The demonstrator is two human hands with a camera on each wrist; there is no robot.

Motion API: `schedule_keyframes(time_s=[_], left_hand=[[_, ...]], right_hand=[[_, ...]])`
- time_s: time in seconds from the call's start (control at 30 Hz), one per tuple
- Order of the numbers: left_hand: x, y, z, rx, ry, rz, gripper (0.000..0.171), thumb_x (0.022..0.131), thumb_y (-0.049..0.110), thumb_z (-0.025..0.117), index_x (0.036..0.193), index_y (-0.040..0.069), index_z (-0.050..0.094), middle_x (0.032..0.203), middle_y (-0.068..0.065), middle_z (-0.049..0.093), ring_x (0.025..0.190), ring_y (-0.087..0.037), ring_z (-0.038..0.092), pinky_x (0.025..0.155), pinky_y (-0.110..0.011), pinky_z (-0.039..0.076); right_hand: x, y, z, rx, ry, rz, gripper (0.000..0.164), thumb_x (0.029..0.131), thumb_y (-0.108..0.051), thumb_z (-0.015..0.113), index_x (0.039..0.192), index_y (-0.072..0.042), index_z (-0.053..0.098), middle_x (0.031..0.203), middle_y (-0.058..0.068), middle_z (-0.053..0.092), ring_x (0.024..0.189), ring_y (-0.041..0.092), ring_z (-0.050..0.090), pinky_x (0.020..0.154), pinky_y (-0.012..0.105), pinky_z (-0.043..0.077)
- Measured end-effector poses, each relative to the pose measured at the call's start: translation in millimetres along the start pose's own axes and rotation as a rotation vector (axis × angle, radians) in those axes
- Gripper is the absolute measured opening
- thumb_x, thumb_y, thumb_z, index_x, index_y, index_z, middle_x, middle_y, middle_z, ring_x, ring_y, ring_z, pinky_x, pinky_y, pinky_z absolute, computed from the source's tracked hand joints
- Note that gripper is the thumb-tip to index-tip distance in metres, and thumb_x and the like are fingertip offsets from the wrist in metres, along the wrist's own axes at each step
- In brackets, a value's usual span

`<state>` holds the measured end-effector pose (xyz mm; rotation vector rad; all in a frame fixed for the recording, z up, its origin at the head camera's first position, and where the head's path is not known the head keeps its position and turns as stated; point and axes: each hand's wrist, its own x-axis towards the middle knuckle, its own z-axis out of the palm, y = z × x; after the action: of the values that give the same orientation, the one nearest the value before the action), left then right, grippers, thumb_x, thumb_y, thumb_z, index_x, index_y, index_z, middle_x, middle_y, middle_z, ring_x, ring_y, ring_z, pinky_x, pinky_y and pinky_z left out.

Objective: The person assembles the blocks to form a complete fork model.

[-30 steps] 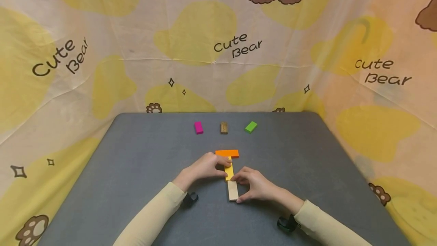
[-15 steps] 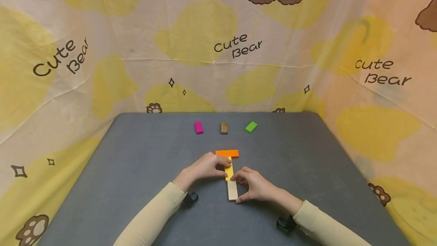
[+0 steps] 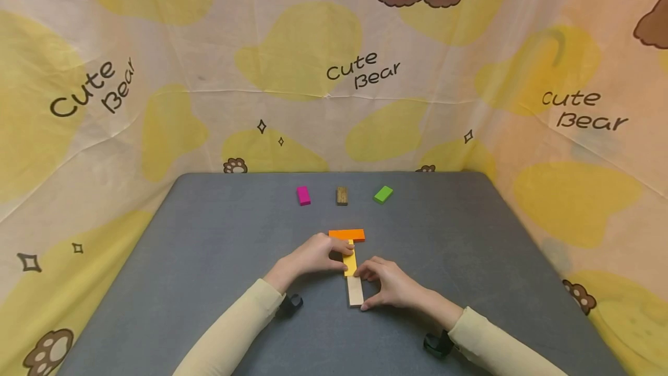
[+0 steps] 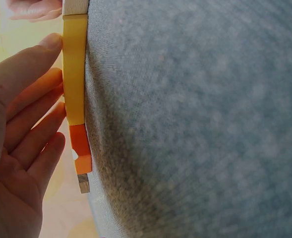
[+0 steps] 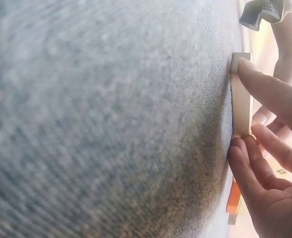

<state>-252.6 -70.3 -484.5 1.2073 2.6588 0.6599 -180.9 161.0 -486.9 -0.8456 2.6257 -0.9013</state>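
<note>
Cloth with "Cute Bear" words [image 3: 292, 45] hangs behind a grey bench [image 3: 219, 219]. The left hand [image 3: 313, 253] has its thumb and fingers spread apart, touching the yellow block [image 3: 350, 264]. The right hand [image 3: 394, 283] pinches the pale block [image 3: 355, 292] by its two ends. The pale block touches the yellow one's near end, and an orange block [image 3: 347, 235] lies crossways at the far end. Farther back sit a pink block [image 3: 304, 195], a brown block [image 3: 341, 196] and a green block [image 3: 383, 194], all apart

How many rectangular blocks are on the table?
6: magenta block, brown wood-grained block, green block along the far side; nearer, orange block crosswise, then yellow block, then pale wooden block nearest.
</note>
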Motion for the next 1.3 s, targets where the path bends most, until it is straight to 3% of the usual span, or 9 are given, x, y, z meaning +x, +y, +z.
schedule_keyframes(time_s=[0.43,1.3], left_hand=[[0.0,-1.9,0.4,-0.014,0.004,0.008,0.039,0.083,0.033,0.075,0.12,0.02,0.07,0.127,0.008,0.067,0.122,-0.01,0.062,0.105,-0.033,0.049],[0.5,-1.4,0.8,-0.005,0.002,0.001,0.04,0.083,0.033,0.075,0.121,0.021,0.069,0.127,0.009,0.067,0.122,-0.008,0.062,0.106,-0.033,0.048]], right_hand=[[-1.6,1.7,2.7,-0.012,0.058,-0.001,0.061,0.062,-0.038,0.09,0.111,-0.014,0.063,0.103,-0.004,0.065,0.089,0.007,0.061,0.079,0.02,0.055],[0.0,0.1,6.6,0.005,0.062,0.015,0.059,0.062,-0.037,0.09,0.11,-0.016,0.062,0.102,-0.005,0.066,0.088,0.005,0.062,0.078,0.017,0.055]])
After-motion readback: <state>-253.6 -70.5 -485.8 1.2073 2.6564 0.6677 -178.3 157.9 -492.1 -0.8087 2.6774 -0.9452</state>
